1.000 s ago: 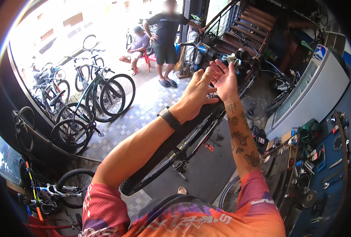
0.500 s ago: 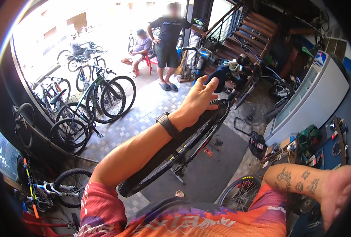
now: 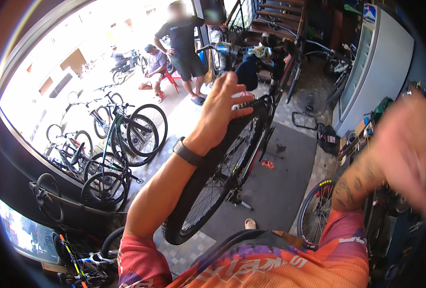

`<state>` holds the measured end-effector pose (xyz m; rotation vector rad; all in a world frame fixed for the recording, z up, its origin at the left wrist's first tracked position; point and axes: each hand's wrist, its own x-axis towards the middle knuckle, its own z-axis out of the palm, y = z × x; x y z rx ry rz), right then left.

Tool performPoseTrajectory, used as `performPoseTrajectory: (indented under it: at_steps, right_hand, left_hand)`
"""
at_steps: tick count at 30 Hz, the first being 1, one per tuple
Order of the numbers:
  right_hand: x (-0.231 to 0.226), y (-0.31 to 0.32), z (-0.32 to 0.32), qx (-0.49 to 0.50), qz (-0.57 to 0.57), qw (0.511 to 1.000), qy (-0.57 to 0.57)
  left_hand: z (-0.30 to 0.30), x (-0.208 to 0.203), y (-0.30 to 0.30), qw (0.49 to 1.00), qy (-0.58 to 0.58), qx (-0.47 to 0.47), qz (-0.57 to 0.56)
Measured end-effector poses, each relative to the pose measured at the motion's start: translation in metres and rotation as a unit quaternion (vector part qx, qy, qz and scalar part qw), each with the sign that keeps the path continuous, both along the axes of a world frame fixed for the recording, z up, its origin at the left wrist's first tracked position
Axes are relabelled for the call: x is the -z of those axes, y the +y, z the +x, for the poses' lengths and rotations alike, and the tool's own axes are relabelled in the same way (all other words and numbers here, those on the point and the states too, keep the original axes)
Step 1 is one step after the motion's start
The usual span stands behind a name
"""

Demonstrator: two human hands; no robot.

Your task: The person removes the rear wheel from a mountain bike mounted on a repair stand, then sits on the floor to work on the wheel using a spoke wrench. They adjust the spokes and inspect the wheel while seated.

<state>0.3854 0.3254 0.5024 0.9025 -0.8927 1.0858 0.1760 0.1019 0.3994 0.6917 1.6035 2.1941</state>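
Note:
In front of me a bicycle (image 3: 266, 108) is held up off the floor, its black-tyred wheel (image 3: 186, 211) nearest to me. My left hand (image 3: 218, 111) is stretched out at the top of that tyre, fingers apart, gripping nothing; whether its palm touches the rubber is hidden. A dark wristband (image 3: 188, 152) circles that wrist. Beyond the fingertips a dark blue cloth (image 3: 247, 74) covers part of the bicycle. My right hand (image 3: 407, 149) is raised at the far right near the cluttered workbench, smeared by motion, so its fingers cannot be made out.
Several bicycles (image 3: 108, 144) are parked at the left. A loose wheel (image 3: 313, 211) stands by my right side. A grey mat (image 3: 289, 177) lies below, with a small red item (image 3: 267, 164) on it. One person (image 3: 183, 45) stands; another sits. A white glass-door fridge (image 3: 381, 57) is at right.
My view has turned a little to the right. The left hand stays near the top of the tyre, while the right hand has risen from low at the right edge toward the bench.

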Motion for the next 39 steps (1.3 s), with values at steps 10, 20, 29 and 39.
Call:
performPoseTrajectory:
  at_steps: [10,20,29,39]
  right_hand:
    - [0.183,-0.01,-0.252,-0.435,-0.206,0.669,-0.566]
    - [0.19,0.012,-0.255,-0.519,-0.241,0.691,-0.442]
    - [0.242,-0.001,-0.258,0.093,0.225,0.811,-0.531]
    - [0.298,0.015,-0.284,-0.063,-0.001,0.875,-0.479]
  left_hand:
    - [-0.007,0.001,0.005,0.996,0.049,0.052,-0.053]
    - [-0.018,0.003,0.047,0.979,0.19,0.058,-0.034]
    - [-0.038,0.018,0.062,0.868,0.293,0.148,-0.372]
    - [-0.057,0.046,0.085,0.761,0.533,0.11,-0.352]
